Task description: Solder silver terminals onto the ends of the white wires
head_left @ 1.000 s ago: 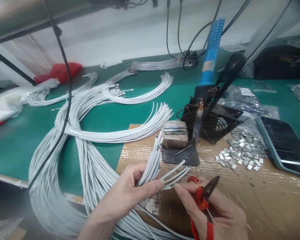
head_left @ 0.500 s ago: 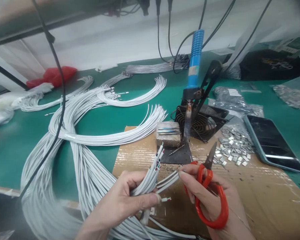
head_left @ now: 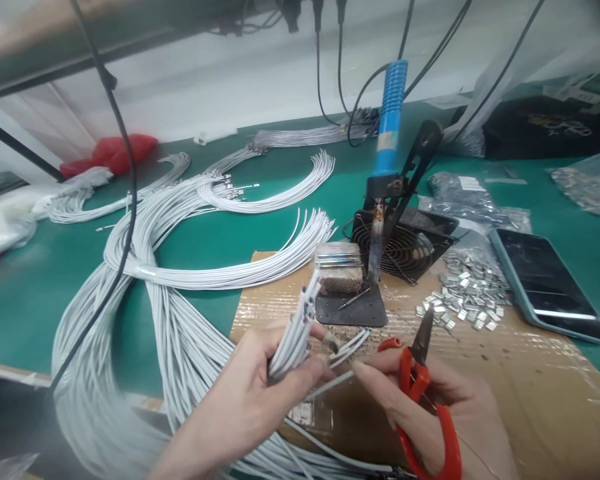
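Note:
My left hand [head_left: 245,400] is closed around a bundle of white cables [head_left: 294,340], whose cut ends with small coloured wire tips point up. A few separate cable ends [head_left: 353,348] stick out to the right, past its fingers. My right hand [head_left: 415,413] holds red-handled scissors [head_left: 414,377] against the palm, blades upward. Its thumb and forefinger pinch the end of one white cable [head_left: 333,385]. Long white cables [head_left: 180,353] run from beneath the left hand across the bench to the left.
A blue-handled soldering iron [head_left: 390,127] stands upright before a black fan [head_left: 405,247]. Small metal pieces [head_left: 473,293] lie on cardboard [head_left: 520,380] near a phone [head_left: 550,283]. More white cable bundles [head_left: 240,273] lie on the green bench; a black cord [head_left: 133,180] hangs at left.
The bundle in my left hand has tilted more upright, and its fingers have shifted behind the separate cables. My right hand, with the scissors, has moved slightly down and now pinches a lower cable.

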Available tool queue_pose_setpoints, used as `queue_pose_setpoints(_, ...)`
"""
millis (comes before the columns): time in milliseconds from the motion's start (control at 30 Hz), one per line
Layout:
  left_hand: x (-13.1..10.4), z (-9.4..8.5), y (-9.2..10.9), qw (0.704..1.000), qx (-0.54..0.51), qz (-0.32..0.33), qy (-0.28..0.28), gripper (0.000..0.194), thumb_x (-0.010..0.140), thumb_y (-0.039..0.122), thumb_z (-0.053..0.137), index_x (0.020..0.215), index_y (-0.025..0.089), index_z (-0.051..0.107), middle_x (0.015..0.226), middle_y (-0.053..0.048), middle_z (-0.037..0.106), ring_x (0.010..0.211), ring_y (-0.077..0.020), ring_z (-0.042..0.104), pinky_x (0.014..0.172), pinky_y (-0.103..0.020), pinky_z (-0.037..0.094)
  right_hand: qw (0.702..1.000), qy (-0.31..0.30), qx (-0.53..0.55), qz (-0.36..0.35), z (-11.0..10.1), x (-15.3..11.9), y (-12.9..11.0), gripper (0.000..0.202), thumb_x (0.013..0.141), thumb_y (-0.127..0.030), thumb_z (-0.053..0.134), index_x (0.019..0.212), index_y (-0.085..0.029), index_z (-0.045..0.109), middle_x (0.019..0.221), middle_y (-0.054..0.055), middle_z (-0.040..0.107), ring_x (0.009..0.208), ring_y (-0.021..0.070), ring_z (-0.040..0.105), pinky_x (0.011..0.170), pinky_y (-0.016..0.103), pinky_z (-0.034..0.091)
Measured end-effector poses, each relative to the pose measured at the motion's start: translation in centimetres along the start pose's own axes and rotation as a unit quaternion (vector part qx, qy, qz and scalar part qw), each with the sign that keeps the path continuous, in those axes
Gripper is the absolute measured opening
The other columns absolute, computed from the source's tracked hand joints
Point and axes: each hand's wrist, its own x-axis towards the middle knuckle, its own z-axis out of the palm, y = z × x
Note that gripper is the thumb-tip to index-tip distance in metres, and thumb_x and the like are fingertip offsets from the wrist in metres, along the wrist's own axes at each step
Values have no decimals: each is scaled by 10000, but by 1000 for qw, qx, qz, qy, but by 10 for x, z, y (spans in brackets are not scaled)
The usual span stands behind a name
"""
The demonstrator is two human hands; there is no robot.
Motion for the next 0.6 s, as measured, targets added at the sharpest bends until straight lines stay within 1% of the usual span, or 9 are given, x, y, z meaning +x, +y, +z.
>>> queue_pose_setpoints(67, -3, 4, 3, 1000, -12, -13, -20, 246, 978, 403, 728, 1116, 201, 701, 890, -12, 722, 822, -200, 680, 769, -296, 530, 1000, 2, -6, -2, 5, -4, -1, 249, 647, -454, 872, 577, -244, 757, 541, -17, 626, 525, 126, 507, 518, 232, 443)
queue_pose_setpoints(100, -4, 6, 3, 999, -21, -20, -36, 238, 981, 398, 725, 1109, 204, 675, 854, 4, 702, 749, -178, 678, 734, -286, 537, 1000, 2, -9, 0, 8, -5, -1, 246, 658, -454, 866, 586, -244, 758, 546, -18, 637, 519, 127, 515, 511, 229, 448)
queue_pose_setpoints(167, -4, 8, 0, 998, -28, -25, -48, 199, 993, 388, 711, 1004, 200, 648, 762, 45, 622, 587, -108, 579, 618, -234, 500, 1000, -4, -10, 5, 14, -9, 0, 252, 674, -455, 857, 593, -241, 753, 552, -17, 651, 516, 125, 529, 503, 219, 452)
queue_pose_setpoints(233, -4, 9, -5, 999, -23, -22, -35, 231, 999, 375, 702, 884, 188, 631, 702, 68, 521, 543, -74, 439, 534, -194, 415, 1000, -1, -16, -1, 16, -9, 2, 277, 685, -473, 854, 588, -236, 747, 550, -16, 647, 511, 120, 527, 513, 214, 465)
queue_pose_setpoints(300, -2, 9, -8, 999, -40, -24, -26, 258, 1000, 382, 697, 851, 182, 628, 672, 68, 491, 572, -85, 411, 530, -187, 398, 999, 15, -26, -12, 12, -6, 5, 309, 691, -519, 862, 625, -233, 766, 524, -21, 608, 492, 111, 501, 502, 208, 458)
queue_pose_setpoints(400, 0, 9, -7, 995, -90, -43, -24, 265, 979, 442, 716, 976, 183, 658, 612, 77, 512, 517, -89, 435, 502, -197, 409, 998, 31, -43, -31, -4, 6, 13, 380, 705, -574, 870, 642, -227, 728, 492, -29, 547, 453, 108, 484, 424, 194, 405)
queue_pose_setpoints(433, 0, 8, -7, 993, -102, -47, -22, 284, 971, 458, 724, 1005, 182, 667, 597, 79, 522, 491, -85, 442, 487, -195, 403, 997, 20, -58, -56, -10, 10, 16, 422, 728, -564, 862, 582, -224, 658, 476, -31, 519, 429, 104, 470, 396, 191, 389)
queue_pose_setpoints(500, 1, 7, -5, 991, -118, -56, -18, 302, 964, 471, 738, 1026, 181, 680, 585, 78, 542, 462, -73, 452, 471, -183, 382, 982, -30, -121, -139, -21, 17, 19, 477, 825, -508, 801, 540, -224, 545, 478, -34, 493, 405, 100, 458, 385, 185, 396)
queue_pose_setpoints(600, 1, 6, -4, 989, -132, -56, -23, 312, 963, 481, 745, 1001, 173, 703, 596, 70, 559, 472, -61, 462, 474, -167, 378, 932, -118, -220, -263, -30, 19, 23, 413, 920, -379, 708, 603, -227, 492, 540, -45, 487, 439, 96, 479, 410, 167, 409)
